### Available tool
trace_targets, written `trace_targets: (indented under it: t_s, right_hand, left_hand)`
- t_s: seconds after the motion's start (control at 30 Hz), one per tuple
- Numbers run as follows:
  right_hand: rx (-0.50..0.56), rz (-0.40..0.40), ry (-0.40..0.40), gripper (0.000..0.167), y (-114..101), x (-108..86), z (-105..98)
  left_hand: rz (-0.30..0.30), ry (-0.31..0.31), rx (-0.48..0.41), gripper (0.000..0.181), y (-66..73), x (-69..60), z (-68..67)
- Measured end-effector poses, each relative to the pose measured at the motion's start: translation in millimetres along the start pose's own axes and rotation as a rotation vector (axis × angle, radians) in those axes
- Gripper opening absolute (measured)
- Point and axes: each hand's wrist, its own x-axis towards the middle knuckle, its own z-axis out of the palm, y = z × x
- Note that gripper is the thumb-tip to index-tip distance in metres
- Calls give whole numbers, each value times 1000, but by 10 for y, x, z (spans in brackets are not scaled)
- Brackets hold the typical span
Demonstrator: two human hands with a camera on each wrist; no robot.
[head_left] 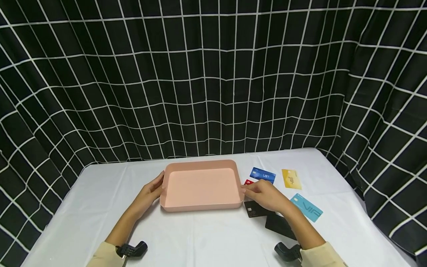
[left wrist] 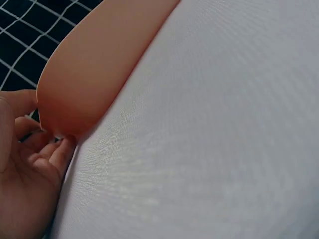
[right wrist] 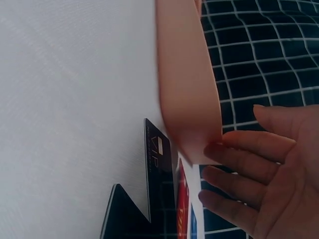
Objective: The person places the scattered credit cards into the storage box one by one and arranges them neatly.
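Note:
A shallow pink tray (head_left: 203, 189) lies on the white table between the two hands. My left hand (head_left: 149, 193) touches the tray's left side; in the left wrist view its fingers (left wrist: 62, 154) meet the end wall near the bottom edge, with the thumb apart from the tray. At the other end, my right hand (head_left: 267, 195) has its fingertips against the right side. The right wrist view shows those fingers (right wrist: 244, 162) extended and spread at the tray's corner, the thumb raised away from it. The tray holds nothing.
Around the right hand lie a blue card (head_left: 262, 174), a partly covered red card (head_left: 248, 182), a yellow card (head_left: 291, 179), a teal card (head_left: 307, 207) and a black VIP card (head_left: 255, 210). A black flat item (head_left: 280, 225) lies under the right forearm. Black gridded cloth (head_left: 213, 81) hangs behind.

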Motion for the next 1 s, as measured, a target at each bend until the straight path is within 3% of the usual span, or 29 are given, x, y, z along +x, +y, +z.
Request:
trace_targets:
  t_s: [0.23,0.53,0.83,1.0]
  right_hand:
    - [-8,-1,-1,34,34,-15,-35]
    - [-16,-11,-24,35,110,-25,-128]
    - [-28,54,45,47,229,-119,-315]
    - [-35,72,99,46,245,-136,-434]
  left_hand:
    - [-25,-14,-108,66,-18,1,-20]
    - [-38,-2,-158,65,-30,-22,-5]
    - [-25,0,-175,64,-41,-42,20]
    - [6,4,-174,63,-33,-44,4]
